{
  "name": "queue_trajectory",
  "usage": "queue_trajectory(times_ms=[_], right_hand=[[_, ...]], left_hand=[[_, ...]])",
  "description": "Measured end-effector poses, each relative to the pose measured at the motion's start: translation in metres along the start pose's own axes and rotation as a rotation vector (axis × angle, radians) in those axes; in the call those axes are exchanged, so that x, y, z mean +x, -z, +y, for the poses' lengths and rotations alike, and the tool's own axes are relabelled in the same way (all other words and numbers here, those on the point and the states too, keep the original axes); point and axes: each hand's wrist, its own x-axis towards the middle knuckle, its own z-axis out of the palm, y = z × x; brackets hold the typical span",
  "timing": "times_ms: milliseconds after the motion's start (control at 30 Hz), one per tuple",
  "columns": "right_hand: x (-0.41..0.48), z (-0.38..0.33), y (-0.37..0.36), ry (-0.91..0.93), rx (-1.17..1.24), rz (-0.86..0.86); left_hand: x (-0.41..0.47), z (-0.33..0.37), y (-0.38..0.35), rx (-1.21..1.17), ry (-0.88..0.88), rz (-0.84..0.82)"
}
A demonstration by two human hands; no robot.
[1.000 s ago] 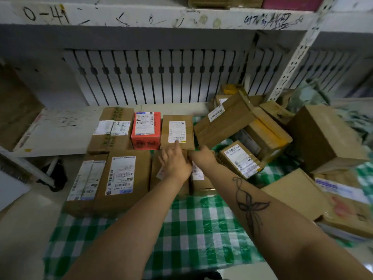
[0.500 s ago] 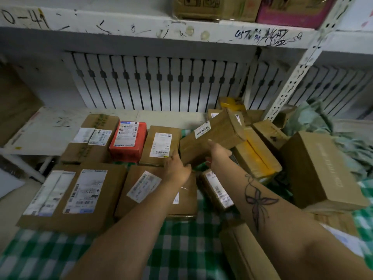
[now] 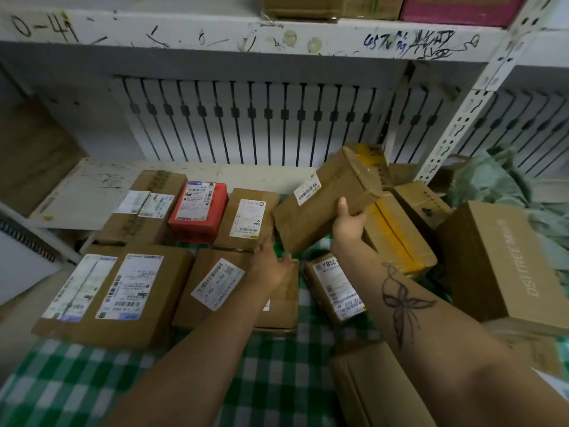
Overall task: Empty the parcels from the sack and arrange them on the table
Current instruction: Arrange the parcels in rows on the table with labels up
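Observation:
My right hand (image 3: 348,224) grips a long brown parcel (image 3: 326,198) by its near edge and holds it tilted above the table, with its white label facing up. My left hand (image 3: 271,263) reaches with relaxed fingers to the parcel's lower left corner. Below lie arranged parcels on the green checked cloth (image 3: 277,380): a red box (image 3: 200,211), a small brown box (image 3: 249,220), a large labelled box (image 3: 114,294) and a flat one (image 3: 221,282). The pale green sack (image 3: 505,186) lies crumpled at the right.
An unsorted heap sits at the right: a yellow-taped box (image 3: 397,238), a big printed carton (image 3: 505,263), a labelled small box (image 3: 335,288). A flat carton (image 3: 378,389) lies near my right elbow. A perforated shelf post (image 3: 462,118) and a scribbled shelf (image 3: 215,35) stand behind.
My right hand has lifted the long parcel higher and to the right. My left hand left the small brown box and moved to the long parcel's lower corner. The view came closer.

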Motion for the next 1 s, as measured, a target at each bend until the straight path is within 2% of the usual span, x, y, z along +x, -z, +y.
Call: queue_trajectory(times_ms=[67, 167, 267, 367, 500, 633, 733, 833, 1000], right_hand=[[-0.004, -0.007, 0.0, 0.106, -0.03, -0.019], [-0.004, -0.021, 0.001, 0.157, -0.072, 0.007], [-0.003, -0.029, 0.003, 0.07, -0.052, -0.014], [-0.007, -0.03, 0.003, -0.08, -0.104, -0.055], [-0.01, -0.022, 0.001, -0.19, -0.186, -0.289], [-0.024, -0.017, -0.006, -0.178, -0.481, -0.548], [-0.027, -0.009, -0.008, -0.262, -0.572, -0.583], [-0.022, -0.003, -0.008, -0.259, -0.577, -0.555], [-0.004, 0.004, -0.009, -0.182, -0.56, -0.44]], left_hand=[[-0.001, 0.005, 0.004, -0.058, 0.012, -0.007], [-0.003, 0.015, 0.009, -0.305, 0.052, 0.047], [0.002, 0.02, 0.012, -0.507, 0.036, 0.123], [0.008, 0.021, 0.016, -0.746, 0.131, 0.148], [0.014, 0.016, 0.014, -0.865, 0.308, 0.207], [0.018, 0.019, 0.005, -1.021, 0.486, 0.265], [0.025, 0.018, -0.003, -1.009, 0.561, 0.313], [0.034, 0.014, -0.012, -0.957, 0.584, 0.299], [0.044, 0.023, -0.012, -0.803, 0.496, 0.229]])
